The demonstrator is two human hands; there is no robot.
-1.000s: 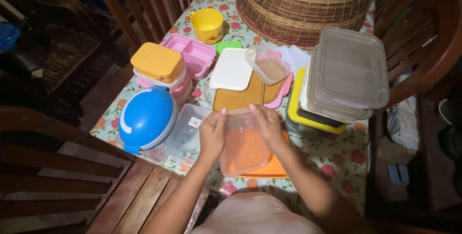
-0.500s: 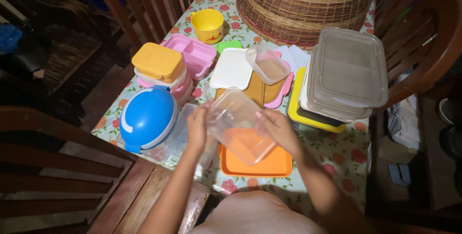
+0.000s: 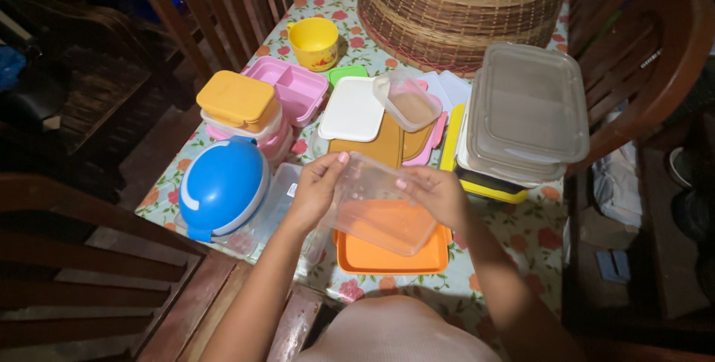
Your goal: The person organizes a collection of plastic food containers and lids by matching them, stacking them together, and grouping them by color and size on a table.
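Item: clear plastic container [image 3: 376, 205], rectangular, tilted, held above an orange lid [image 3: 391, 258] lying flat on the floral tablecloth [image 3: 521, 232]. Left hand [image 3: 316, 187]: fingers clamped on the container's left edge. Right hand [image 3: 439, 194]: fingers closed on its right edge. Adjacent: blue domed lunch box [image 3: 220, 183] at left; stack of clear lidded containers [image 3: 525, 112] at right; white lid [image 3: 352, 109] and small clear tub [image 3: 406, 100] beyond; wicker food cover [image 3: 462, 4] at far end

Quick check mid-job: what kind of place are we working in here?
Most likely a home dining table: a flowered tablecloth, wooden chairs around it, a woven food cover, and many plastic food boxes, one clear box held in both hands.
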